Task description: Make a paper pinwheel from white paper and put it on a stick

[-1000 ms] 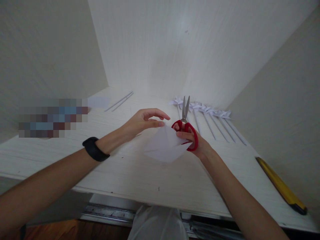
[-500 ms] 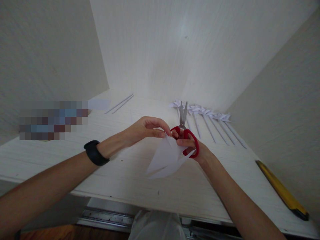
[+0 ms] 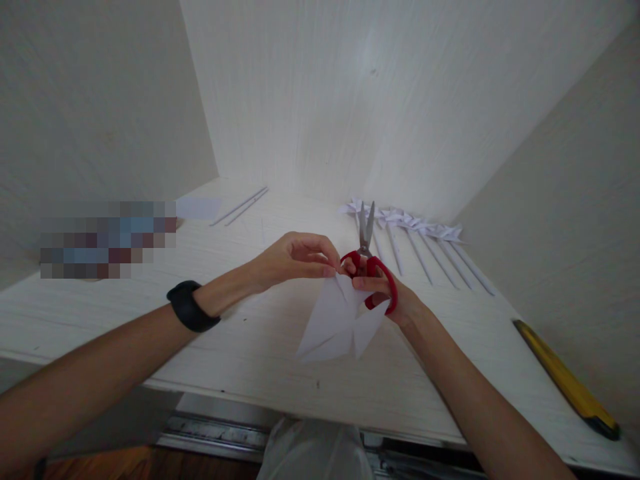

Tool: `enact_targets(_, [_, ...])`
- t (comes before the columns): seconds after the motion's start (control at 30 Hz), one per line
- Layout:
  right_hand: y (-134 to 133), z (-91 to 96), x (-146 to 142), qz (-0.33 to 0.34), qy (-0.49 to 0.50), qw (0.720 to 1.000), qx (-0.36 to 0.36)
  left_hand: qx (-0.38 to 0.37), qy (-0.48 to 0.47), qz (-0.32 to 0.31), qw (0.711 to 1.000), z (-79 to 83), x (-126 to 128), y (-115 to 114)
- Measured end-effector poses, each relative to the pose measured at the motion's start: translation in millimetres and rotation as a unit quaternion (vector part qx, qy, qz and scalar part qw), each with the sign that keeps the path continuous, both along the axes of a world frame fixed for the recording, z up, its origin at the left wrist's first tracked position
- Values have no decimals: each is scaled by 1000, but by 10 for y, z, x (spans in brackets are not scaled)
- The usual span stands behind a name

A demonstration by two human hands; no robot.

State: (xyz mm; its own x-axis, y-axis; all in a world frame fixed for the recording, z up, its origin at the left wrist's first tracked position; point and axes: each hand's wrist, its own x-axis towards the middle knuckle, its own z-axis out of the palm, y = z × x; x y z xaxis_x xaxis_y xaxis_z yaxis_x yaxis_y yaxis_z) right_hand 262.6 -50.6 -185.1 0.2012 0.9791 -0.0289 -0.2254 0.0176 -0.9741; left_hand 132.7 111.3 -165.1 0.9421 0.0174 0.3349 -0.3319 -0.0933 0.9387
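Observation:
A white sheet of paper, slit inward from its corners, hangs between my hands above the table. My left hand pinches its upper edge between thumb and fingertips. Red-handled scissors sit in my right hand, fingers through the loops, blades pointing away and slightly parted. The thumb and fingers of that hand also hold the paper's right side, close to my left fingertips. Parts of the right fingers are hidden behind the handles.
Several paper pinwheels on sticks lie in a row at the back right. Two thin paper sticks and a flat paper piece lie at the back left, beside a pixelated area. A yellow cutter knife rests at the right edge. Walls enclose the white table.
The paper has turned a little in my hands, so its slit lower flaps now hang apart. My left fingertips have shifted slightly right along its edge. The scissors stay in the right hand.

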Motion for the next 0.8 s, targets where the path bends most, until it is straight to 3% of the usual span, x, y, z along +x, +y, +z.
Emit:
enact_targets(0.2, [22,21,-22,-70,-28,997,13,-15,7,81,997,18,8,-33])
enact_targets(0.43, [62,37,-26,-124,-121,984,40,6,-11,120,993,0,29,-36])
enact_targets(0.67, [40,119,100,-275,-283,916,77,65,-66,196,976,-1,38,4])
enact_targets(0.8, [-12,141,92,-261,-424,867,26,87,-73,219,969,-2,35,-6])
